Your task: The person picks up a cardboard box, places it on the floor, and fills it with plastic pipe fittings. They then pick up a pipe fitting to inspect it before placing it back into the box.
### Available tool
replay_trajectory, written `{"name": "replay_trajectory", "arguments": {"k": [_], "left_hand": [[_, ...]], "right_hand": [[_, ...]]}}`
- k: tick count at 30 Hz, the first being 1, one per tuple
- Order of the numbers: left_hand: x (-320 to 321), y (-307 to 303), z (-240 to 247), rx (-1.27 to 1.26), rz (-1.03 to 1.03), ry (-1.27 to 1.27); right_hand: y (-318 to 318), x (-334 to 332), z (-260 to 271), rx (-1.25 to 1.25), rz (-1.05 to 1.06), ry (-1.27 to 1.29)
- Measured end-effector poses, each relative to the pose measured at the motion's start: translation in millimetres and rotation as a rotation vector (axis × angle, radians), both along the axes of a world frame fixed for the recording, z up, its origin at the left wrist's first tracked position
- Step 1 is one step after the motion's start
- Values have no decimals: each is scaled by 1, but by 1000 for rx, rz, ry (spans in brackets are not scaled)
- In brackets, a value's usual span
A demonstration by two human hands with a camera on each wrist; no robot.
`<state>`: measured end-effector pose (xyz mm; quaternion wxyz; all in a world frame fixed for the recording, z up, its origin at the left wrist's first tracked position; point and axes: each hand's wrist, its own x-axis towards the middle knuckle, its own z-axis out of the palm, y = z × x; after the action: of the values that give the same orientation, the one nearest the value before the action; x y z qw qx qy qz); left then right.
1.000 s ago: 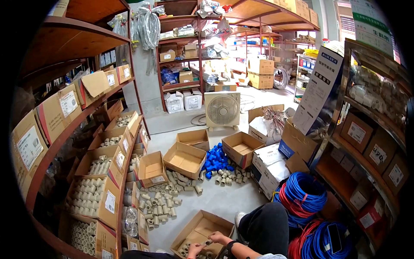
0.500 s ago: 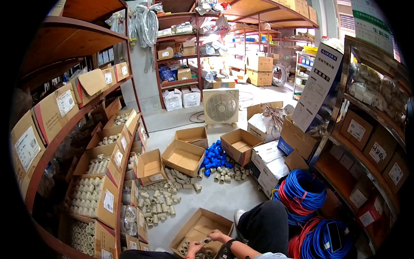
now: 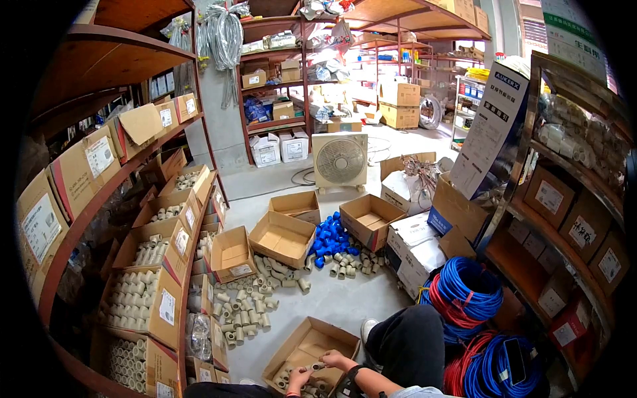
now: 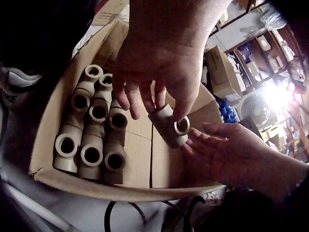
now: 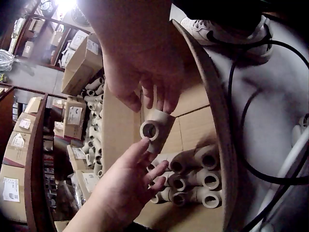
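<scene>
In the head view, both hands meet over a cardboard box (image 3: 305, 341) on the floor. My left hand (image 3: 300, 379) (image 4: 161, 63) pinches a beige pipe fitting (image 4: 166, 126) (image 5: 163, 126) between thumb and fingers, its round side opening uncovered. My right hand (image 3: 337, 360) (image 5: 145, 58) is at the fitting's other end, fingertips touching it, thumb held away. Below the hands, similar fittings (image 4: 91, 153) (image 5: 210, 179) lie in rows on one side of the box bottom. Part of the right fingertips is hidden behind the fitting.
Loose beige fittings (image 3: 249, 318) and blue fittings (image 3: 326, 240) lie on the floor ahead, among open boxes (image 3: 284, 240). Shelves with filled boxes (image 3: 136, 300) stand at left. Coiled blue and red hoses (image 3: 468, 292) are at right, beside a bent leg (image 3: 411, 345).
The head view has shifted slightly. Both hands stay together over the box with a fitting between them, the right hand a little higher in view.
</scene>
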<state>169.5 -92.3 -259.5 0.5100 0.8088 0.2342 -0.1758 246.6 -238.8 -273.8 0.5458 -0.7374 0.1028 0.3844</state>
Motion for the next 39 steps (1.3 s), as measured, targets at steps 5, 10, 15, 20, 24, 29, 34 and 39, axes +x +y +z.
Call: {"name": "replay_trajectory", "arguments": {"k": [5,10,15,20,24,29,34,39], "left_hand": [[3,4,1,-20,-60,14],[0,3,-13,-70,21,-49],[1,2,-14,-15,46,-83],[3,6,-19,-22,7,-14],[4,5,-9,-23,-7,4],[3,6,-21,-11,51,-33],[8,19,-95,-87,43,-175],[3,11,-48,-45,91,-64]], "right_hand": [[-2,0,-1,16,-11,12],[-1,-2,0,19,-21,-7],[1,-2,0,53,-21,10],[2,-1,-4,17,17,0],[3,2,-23,-38,36,-40],[3,1,-21,-28,31,-28],[7,4,-26,-76,87,-20],[8,-7,13,-77,108,-47]]}}
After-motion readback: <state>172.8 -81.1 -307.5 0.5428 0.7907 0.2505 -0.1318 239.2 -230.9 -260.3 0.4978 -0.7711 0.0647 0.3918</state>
